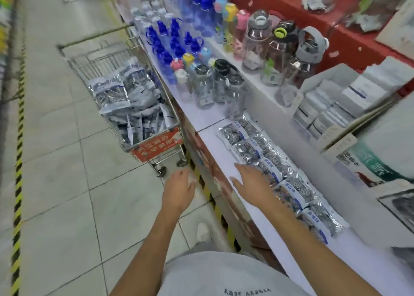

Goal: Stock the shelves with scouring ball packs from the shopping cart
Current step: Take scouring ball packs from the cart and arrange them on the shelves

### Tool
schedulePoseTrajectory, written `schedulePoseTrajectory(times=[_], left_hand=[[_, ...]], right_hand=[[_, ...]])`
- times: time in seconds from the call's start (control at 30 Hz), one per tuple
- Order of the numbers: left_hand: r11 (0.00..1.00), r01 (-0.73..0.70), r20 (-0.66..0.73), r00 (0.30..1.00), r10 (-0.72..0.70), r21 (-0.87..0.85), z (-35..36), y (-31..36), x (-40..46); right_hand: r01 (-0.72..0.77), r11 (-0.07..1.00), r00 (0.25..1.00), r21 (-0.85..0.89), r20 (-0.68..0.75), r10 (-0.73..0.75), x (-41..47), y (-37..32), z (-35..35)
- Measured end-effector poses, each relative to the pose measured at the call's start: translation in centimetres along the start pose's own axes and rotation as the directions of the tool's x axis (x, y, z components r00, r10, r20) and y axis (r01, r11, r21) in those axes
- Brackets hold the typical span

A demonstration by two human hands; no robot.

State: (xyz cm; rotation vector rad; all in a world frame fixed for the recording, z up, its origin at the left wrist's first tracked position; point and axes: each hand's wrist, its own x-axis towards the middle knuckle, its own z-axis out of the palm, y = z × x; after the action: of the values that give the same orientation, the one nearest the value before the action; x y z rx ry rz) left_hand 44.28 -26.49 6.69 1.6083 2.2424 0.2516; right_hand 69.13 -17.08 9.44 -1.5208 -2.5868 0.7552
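Both your hands are empty, fingers loose and spread. Your right hand [251, 181] hovers over the white shelf [215, 148], its fingertips just beside the row of scouring ball packs [277, 172] already laid out, which runs from ahead of that hand back along your right forearm. Your left hand [179, 188] hangs over the floor, short of the shopping cart [154, 145]; the remaining packs [125, 98] sit heaped in its basket, ahead and to the left of both hands.

The step now looks like fetching the next load. Reach the left hand forward into the near end of the basket and take packs from the top of the heap, where they lie loose. Grip them flat by their edges; the foil looks slippery. Bare shelf shows on the near side of the row, under your right hand, so start a second line there, edges touching the first. Steer clear of the water bottles [212, 85] standing beyond the row's far end.
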Motion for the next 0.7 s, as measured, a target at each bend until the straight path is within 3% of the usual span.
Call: schedulePoseTrajectory(times=[0.3, 0.7], left_hand=[[0.953, 0.230, -0.144, 0.955, -0.260, -0.197, -3.6, -11.8, 1.0], [0.862, 0.366, -0.080, 0.905, -0.417, -0.352, -8.4, -22.7, 10.5]], right_hand=[[0.182, 0.983, 0.978, -0.021, 0.104, -0.179, 11.1, -10.9, 3.6], [0.112, 0.994, 0.961, 0.005, 0.256, -0.109, 24.2, -17.4, 8.2]])
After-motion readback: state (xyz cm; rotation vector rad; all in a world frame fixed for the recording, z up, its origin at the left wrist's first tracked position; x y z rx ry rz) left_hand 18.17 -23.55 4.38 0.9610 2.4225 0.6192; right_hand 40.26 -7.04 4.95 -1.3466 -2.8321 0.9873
